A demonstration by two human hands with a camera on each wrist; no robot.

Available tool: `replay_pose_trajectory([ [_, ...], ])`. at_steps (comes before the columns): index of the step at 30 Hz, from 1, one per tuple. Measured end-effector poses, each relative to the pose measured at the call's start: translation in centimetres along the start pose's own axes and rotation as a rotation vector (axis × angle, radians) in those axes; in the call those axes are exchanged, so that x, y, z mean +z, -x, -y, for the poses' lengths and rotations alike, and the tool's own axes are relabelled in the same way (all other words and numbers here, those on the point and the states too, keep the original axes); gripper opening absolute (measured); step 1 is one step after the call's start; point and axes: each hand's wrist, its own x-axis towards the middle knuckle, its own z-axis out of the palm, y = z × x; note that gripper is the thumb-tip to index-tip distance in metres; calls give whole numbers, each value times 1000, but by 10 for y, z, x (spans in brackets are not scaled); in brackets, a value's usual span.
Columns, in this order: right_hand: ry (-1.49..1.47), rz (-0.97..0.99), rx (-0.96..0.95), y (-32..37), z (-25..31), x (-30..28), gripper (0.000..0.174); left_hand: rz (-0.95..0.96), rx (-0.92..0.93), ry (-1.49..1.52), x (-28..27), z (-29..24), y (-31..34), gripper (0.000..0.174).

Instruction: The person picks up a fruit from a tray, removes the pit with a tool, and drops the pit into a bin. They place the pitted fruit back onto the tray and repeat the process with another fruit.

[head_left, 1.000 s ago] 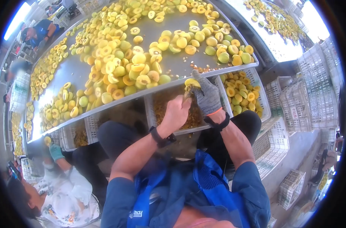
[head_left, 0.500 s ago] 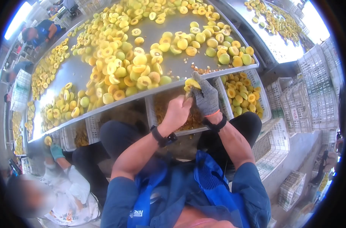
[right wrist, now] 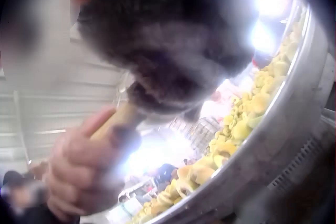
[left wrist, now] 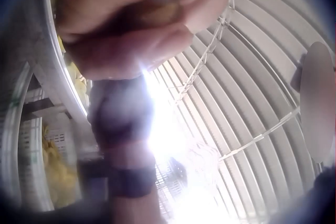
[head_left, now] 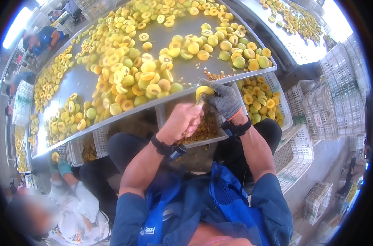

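In the head view my bare left hand point(head_left: 179, 122) curls round a tool's handle, its upper part meeting the fruit. The right wrist view shows this light wooden handle point(right wrist: 116, 121) rising from the fist towards the glove. My right hand point(head_left: 225, 101), in a grey knitted glove with an orange cuff, grips a yellow stone-fruit half point(head_left: 203, 91), like a peach or apricot, at the table's near edge. The tool's working end is hidden at the fruit. In the left wrist view the handle's brownish end point(left wrist: 160, 12) shows within my curled fingers.
A metal-rimmed table point(head_left: 186, 30) bears heaped fruit halves point(head_left: 125, 67) and scattered pits point(head_left: 214, 76). Below its edge stand a crate of brown scraps point(head_left: 201, 130) and a crate of fruit halves point(head_left: 260, 98). White crates point(head_left: 317, 110) are stacked at right; another person point(head_left: 71, 213) sits at left.
My left hand has moved slightly left and turned, showing more of its curled fingers. The gloved fingers, straighter before, now bend over the fruit. Both hands keep their hold.
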Motion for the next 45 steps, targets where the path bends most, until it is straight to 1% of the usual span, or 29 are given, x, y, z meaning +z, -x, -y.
replay_pose_trajectory([
  [3,91,-332,-146,9,-12,32,50,-38,46,-53,8,4,-5,32],
  [6,-19,-356,-33,12,-26,46,53,-59,78,-126,6,6,-5,32],
  [9,129,-238,-86,8,-20,28,54,-20,16,-87,0,0,-2,32],
  [12,-152,-23,48,0,-10,6,52,28,-35,-57,-4,-7,2,34],
  [15,-307,31,234,0,-1,3,49,57,-48,-13,-6,-7,2,34],
  [18,-388,5,231,0,-6,8,48,55,-63,12,-9,-4,1,35],
  [19,-349,-8,216,2,-11,13,48,19,-70,-25,-9,-1,3,35],
  [21,-239,-49,133,-4,-21,17,47,-32,-26,-112,-5,1,0,35],
  [22,128,-88,-58,-6,-20,17,47,-45,22,-206,-3,4,-2,35],
  [23,-165,-153,106,2,-32,31,48,-47,33,-247,-1,2,0,34],
  [25,-219,-197,139,7,-41,38,52,-61,32,-252,1,4,2,31],
  [27,-226,-129,81,7,-47,33,51,-40,18,-231,4,-3,8,29],
  [29,-288,-13,45,5,-24,16,50,2,-29,-178,2,-8,14,27],
  [32,-441,169,409,3,2,-5,48,45,-67,-115,0,-6,16,25],
  [35,-511,125,392,8,-5,3,46,60,-84,-71,-4,-1,15,25],
  [38,-77,-160,-114,8,-27,31,44,6,-6,-109,3,3,15,26],
  [40,-147,-249,-53,11,-37,47,44,-11,31,-178,2,7,13,26],
  [42,-174,-256,-25,11,-44,49,44,-21,41,-211,2,7,12,26],
  [43,-167,-221,-29,9,-41,45,44,-22,33,-212,3,4,15,26],
  [45,-229,-101,86,5,-34,32,44,-3,2,-184,2,0,16,26],
])
